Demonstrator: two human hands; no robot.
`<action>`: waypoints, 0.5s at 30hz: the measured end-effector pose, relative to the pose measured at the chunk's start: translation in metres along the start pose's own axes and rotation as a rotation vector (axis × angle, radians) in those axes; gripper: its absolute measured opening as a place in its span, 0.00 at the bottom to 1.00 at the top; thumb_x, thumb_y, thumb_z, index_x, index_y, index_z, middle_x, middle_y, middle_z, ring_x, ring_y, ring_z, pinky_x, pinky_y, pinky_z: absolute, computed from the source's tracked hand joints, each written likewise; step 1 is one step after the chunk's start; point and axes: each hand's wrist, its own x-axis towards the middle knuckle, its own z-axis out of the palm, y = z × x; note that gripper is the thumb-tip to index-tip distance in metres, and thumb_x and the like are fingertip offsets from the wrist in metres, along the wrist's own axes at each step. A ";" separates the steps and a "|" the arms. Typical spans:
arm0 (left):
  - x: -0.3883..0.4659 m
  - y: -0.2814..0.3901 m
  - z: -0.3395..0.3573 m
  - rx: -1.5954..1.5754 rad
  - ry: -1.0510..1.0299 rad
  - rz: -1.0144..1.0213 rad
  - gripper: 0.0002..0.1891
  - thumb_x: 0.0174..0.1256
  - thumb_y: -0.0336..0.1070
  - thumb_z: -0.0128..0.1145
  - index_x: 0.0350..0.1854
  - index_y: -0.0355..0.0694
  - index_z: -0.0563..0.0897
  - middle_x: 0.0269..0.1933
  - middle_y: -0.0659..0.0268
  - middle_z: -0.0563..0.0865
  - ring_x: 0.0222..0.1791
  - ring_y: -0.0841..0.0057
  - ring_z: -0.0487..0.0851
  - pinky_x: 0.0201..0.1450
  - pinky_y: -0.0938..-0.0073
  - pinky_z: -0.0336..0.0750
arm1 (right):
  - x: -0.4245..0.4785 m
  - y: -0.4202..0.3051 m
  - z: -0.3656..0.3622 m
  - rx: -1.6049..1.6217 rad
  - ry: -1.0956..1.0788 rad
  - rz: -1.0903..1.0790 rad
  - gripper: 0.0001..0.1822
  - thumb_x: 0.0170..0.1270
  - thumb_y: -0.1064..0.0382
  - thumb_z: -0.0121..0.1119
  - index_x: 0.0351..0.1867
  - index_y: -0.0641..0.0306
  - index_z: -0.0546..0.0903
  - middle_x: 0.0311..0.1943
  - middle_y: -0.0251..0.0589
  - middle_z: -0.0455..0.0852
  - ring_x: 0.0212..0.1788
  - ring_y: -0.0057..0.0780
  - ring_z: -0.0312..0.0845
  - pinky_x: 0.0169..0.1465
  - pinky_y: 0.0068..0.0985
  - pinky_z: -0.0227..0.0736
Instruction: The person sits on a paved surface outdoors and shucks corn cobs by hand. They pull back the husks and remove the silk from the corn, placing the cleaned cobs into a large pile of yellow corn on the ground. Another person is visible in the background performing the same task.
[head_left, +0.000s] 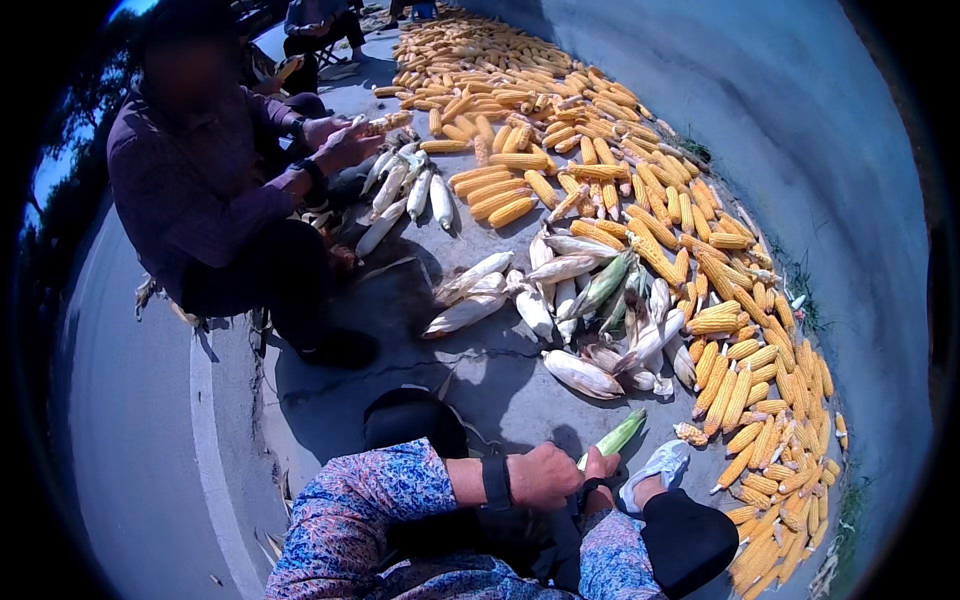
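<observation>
An ear of corn in pale green husk (621, 436) is held low in front of me, tilted up to the right. My right hand (602, 463) is wrapped around its lower part. Against the ear's near end, my left hand (546, 478) is closed in a fist, its fingertips turned out of sight. A dark band circles each wrist. Just beyond the hands lies a heap of ears in dry whitish husks (561, 296), one of them greener (600, 285). A single husked ear (583, 374) rests at the heap's near edge.
Bare yellow corn cobs (739, 390) spread along the wall (810, 187) on the right and far back. At left a seated person (202, 172) holds a cob (390, 122) above more husked ears (397, 184). My shoe (655, 472) stands beside the cobs.
</observation>
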 end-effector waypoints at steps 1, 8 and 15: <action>0.000 0.003 -0.004 0.005 -0.006 -0.019 0.12 0.50 0.39 0.60 0.30 0.34 0.78 0.27 0.56 0.83 0.33 0.59 0.84 0.36 0.62 0.77 | 0.005 0.012 0.006 0.107 -0.023 -0.007 0.27 0.48 0.60 0.63 0.47 0.77 0.69 0.46 0.63 0.77 0.48 0.54 0.76 0.53 0.41 0.72; 0.009 -0.005 -0.017 -0.088 0.126 -0.061 0.13 0.52 0.41 0.59 0.30 0.35 0.79 0.26 0.54 0.83 0.31 0.56 0.84 0.35 0.57 0.77 | -0.024 -0.001 0.013 0.721 -0.392 0.207 0.27 0.51 0.60 0.65 0.50 0.73 0.71 0.45 0.52 0.79 0.46 0.42 0.78 0.47 0.38 0.73; 0.008 -0.026 -0.056 -0.263 0.644 -0.264 0.28 0.56 0.50 0.59 0.53 0.35 0.72 0.44 0.48 0.78 0.40 0.51 0.81 0.41 0.56 0.77 | -0.087 -0.106 -0.059 -0.127 -0.384 -1.291 0.17 0.55 0.68 0.60 0.47 0.68 0.75 0.42 0.54 0.82 0.50 0.42 0.79 0.46 0.36 0.73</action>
